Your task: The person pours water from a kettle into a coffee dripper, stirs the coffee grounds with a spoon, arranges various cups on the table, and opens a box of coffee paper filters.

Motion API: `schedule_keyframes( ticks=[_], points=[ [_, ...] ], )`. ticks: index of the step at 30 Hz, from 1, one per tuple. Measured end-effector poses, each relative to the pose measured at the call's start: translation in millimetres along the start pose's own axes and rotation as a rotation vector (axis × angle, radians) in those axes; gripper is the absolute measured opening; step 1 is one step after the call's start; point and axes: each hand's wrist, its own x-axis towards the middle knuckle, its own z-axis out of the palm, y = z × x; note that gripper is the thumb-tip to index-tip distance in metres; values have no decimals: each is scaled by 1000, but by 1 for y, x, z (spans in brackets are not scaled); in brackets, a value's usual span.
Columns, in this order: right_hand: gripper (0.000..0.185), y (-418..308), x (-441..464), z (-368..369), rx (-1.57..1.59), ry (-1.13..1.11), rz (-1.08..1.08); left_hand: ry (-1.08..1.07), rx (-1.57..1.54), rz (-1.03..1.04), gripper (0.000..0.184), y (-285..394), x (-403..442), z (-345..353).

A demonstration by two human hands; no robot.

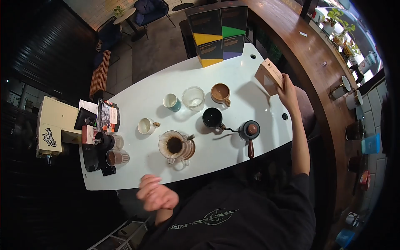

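I hold the cardboard box (270,77) in my right hand (287,88), fingers closed on its near side. The box is tilted at the right end of the white table (139,164); I cannot tell whether it touches the surface. Nearest to it on the tabletop, the black kettle (250,130) has its wooden handle directed toward me and its spout extending toward the black mug (212,118). The brown mug (220,92) is located beyond the black mug, just beside the clear glass vessel (193,99). Farther left are the blue-and-white cup (171,103) and the white cup (145,126). The dripper (166,151), containing dark coffee grounds (174,146), is nearer to me. My left hand (157,193) is near the front table edge, blurred, with fingers curled; I cannot tell how far it is closed. Dark panels (209,23) with coloured corners stand at the far edge.
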Motion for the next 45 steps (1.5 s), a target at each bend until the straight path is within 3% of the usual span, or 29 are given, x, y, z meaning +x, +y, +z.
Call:
schedule_keyframes(
  ticks=[2,5,8,9,13,15,19,23,25,38,40,45],
  points=[
    [45,-30,-17,-23,49,-33,-4,-143,-165,-89,44,16,4,38],
    [49,-68,-41,-51,29,-14,-89,-536,-204,-318,53,31,25,96],
    [48,-117,-63,-80,121,-100,-90,-640,-495,-678,77,39,43,159],
    [48,-127,-70,-86,139,-117,-100,-676,-482,-704,84,39,52,177],
    [49,-144,-89,-105,184,-164,-152,-747,-452,-694,84,38,58,218],
    [50,-141,-92,-112,160,-163,-152,-893,-574,-797,78,39,57,224],
    [50,-131,-99,-122,193,-178,-119,-930,-733,-1005,70,54,56,225],
    [50,-125,-102,-126,234,-214,-62,-898,-727,-1007,69,56,45,225],
    [50,-120,-104,-126,303,-206,-71,-827,-906,-1180,66,56,43,222],
    [55,-120,-119,-135,267,-163,-120,-748,-993,-1031,75,61,30,210],
    [55,-121,-120,-138,281,-175,-90,-619,-1103,-1041,64,60,22,210],
    [55,-122,-124,-138,275,-193,-88,-613,-1132,-1117,63,65,20,205]
  ],
)
